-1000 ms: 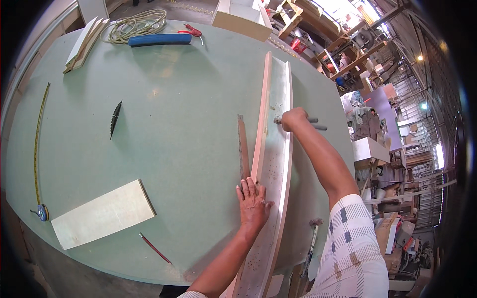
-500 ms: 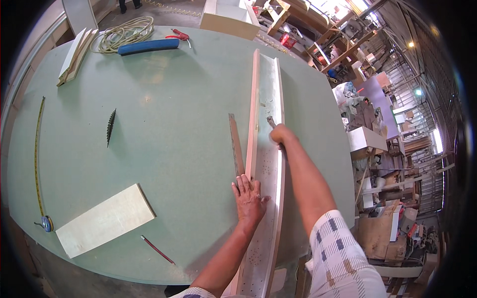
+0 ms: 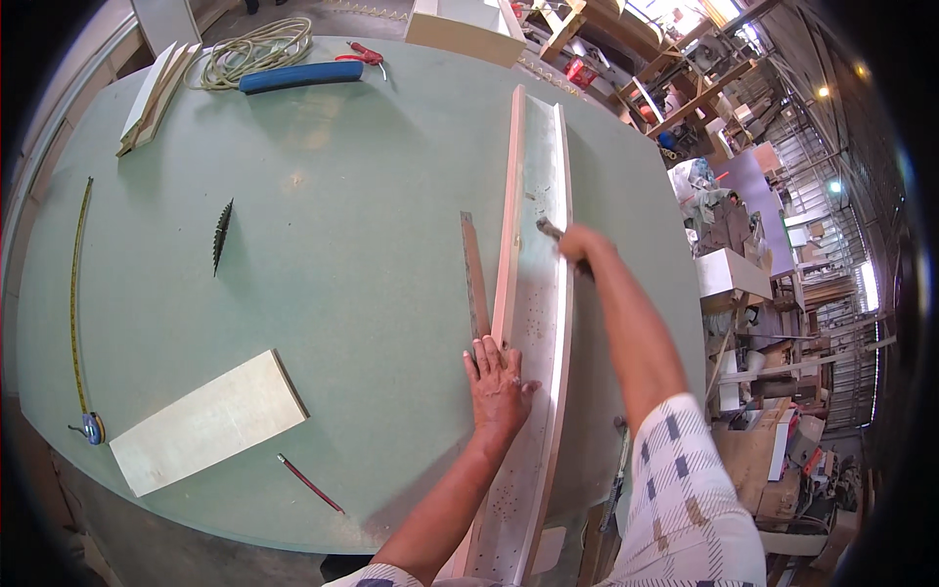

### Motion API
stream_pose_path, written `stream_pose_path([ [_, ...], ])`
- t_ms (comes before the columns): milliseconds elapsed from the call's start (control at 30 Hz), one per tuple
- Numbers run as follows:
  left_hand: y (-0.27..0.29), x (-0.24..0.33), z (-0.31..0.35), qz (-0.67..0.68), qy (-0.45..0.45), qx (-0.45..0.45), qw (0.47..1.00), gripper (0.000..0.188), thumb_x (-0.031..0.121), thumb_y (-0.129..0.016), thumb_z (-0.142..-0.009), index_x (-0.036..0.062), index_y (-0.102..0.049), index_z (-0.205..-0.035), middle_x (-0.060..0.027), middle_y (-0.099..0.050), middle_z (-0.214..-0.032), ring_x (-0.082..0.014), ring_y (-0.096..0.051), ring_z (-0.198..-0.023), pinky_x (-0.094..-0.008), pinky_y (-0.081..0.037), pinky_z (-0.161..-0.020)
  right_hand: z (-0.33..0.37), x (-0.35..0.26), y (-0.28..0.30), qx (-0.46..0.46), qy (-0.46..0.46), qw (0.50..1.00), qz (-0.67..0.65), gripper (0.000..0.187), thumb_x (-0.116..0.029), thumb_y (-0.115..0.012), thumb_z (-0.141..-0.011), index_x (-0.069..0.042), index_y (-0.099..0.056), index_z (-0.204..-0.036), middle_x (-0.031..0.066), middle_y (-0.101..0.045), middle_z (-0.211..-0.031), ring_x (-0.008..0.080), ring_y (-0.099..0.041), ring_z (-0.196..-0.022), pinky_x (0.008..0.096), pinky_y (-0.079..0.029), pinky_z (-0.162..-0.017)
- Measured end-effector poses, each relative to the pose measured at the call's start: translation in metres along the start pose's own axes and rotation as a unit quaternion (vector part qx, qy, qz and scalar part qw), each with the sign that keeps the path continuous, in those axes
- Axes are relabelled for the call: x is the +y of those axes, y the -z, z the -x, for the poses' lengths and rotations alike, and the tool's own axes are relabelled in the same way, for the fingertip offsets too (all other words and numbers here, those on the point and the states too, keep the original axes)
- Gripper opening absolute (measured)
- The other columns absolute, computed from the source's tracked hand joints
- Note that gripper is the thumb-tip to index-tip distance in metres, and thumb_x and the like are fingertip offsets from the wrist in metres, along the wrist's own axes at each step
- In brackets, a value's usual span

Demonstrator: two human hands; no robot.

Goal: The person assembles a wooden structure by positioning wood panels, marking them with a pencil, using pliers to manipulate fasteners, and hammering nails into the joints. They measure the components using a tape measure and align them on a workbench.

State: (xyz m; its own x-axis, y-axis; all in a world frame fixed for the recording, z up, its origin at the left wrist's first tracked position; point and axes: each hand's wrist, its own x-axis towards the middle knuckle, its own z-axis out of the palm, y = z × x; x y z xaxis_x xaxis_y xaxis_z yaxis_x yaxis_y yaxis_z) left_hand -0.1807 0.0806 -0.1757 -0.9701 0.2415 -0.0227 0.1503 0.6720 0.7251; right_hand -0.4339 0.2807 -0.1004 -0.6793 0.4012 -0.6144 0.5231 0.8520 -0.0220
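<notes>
Viewing from the head camera, locate the long channel-shaped piece (image 3: 536, 323) on the right half of the green table (image 3: 372, 245). It runs from near the far edge to past the near edge; its left wall is pinkish, its right wall is white, and its floor carries small dark specks. The left hand (image 3: 499, 389) is open, with the fingers extended across the left wall and the thumb directed over the floor of the channel. The right hand (image 3: 585, 249) is closed around a metal tool (image 3: 551, 229), at the right wall. The tool head points left over the channel; contact with the floor cannot be determined.

A narrow strip (image 3: 473, 269) lies left of the channel, its near end beside the left fingertips. A hammer (image 3: 618, 470) rests between the channel and the right sleeve, partly covered. A pale board (image 3: 210, 423) and a pencil (image 3: 310, 482) lie toward the near edge. A tape measure (image 3: 93, 428) extends its yellow tape along the left edge. A coiled cable (image 3: 252, 61) and a blue tube (image 3: 300, 77) lie by the far edge.
</notes>
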Motion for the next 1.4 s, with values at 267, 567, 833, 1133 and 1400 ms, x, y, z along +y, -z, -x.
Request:
stream_pose_path([
  [267,0.000,0.000,0.001,0.009,-0.002,0.009,1.000,0.061,0.040,-0.079,-0.081,0.0041,-0.053,-0.123,-0.0327,-0.033,-0.153,-0.0480,-0.026,-0.147,-0.0599,-0.016,-0.121,0.111,0.115,-0.079,-0.001,0.038,0.856,-0.515,0.024,-0.022,-0.059,-0.099,0.002,-0.061,-0.094,0.0121,-0.064,-0.075,0.0249,-0.066,-0.061,0.0397,-0.058,-0.056],
  [567,0.001,0.001,0.002,-0.012,0.001,0.013,1.000,0.062,0.040,-0.079,-0.082,0.0043,-0.053,-0.125,-0.0332,-0.033,-0.152,-0.0481,-0.027,-0.146,-0.0599,-0.017,-0.121,0.134,0.201,-0.060,0.069,-0.005,0.743,-0.665,0.028,-0.012,-0.051,-0.100,0.006,-0.057,-0.120,0.0174,-0.070,-0.102,0.0298,-0.072,-0.094,0.0440,-0.060,-0.072],
  [833,0.000,0.001,0.002,0.009,0.005,0.013,1.000,0.061,0.038,-0.080,-0.080,0.0047,-0.053,-0.123,-0.0327,-0.034,-0.152,-0.0478,-0.027,-0.146,-0.0603,-0.016,-0.121,0.023,0.036,0.007,0.157,0.047,0.965,0.203,0.028,-0.021,-0.072,-0.084,0.002,-0.073,-0.101,0.0197,-0.074,-0.096,0.0254,-0.074,-0.087,0.0470,-0.058,-0.072],
  [1133,0.001,-0.001,0.001,0.021,0.006,0.011,1.000,0.058,0.037,-0.080,-0.080,0.0075,-0.054,-0.122,-0.0323,-0.034,-0.151,-0.0480,-0.025,-0.147,-0.0614,-0.015,-0.121,-0.008,-0.035,0.023,0.189,0.015,0.857,0.480,0.028,-0.014,-0.062,-0.089,-0.006,-0.075,-0.112,0.0152,-0.074,-0.112,0.0346,-0.073,-0.100,0.0572,-0.058,-0.083],
  [1400,-0.001,-0.002,0.001,0.020,0.004,0.012,1.000,0.057,0.036,-0.080,-0.079,0.0079,-0.054,-0.122,-0.0330,-0.034,-0.151,-0.0492,-0.025,-0.146,-0.0624,-0.016,-0.120,-0.027,-0.039,0.020,0.143,0.003,0.855,0.498,0.028,-0.014,-0.065,-0.090,-0.008,-0.075,-0.116,0.0121,-0.073,-0.115,0.0349,-0.071,-0.102,0.0635,-0.055,-0.082],
])
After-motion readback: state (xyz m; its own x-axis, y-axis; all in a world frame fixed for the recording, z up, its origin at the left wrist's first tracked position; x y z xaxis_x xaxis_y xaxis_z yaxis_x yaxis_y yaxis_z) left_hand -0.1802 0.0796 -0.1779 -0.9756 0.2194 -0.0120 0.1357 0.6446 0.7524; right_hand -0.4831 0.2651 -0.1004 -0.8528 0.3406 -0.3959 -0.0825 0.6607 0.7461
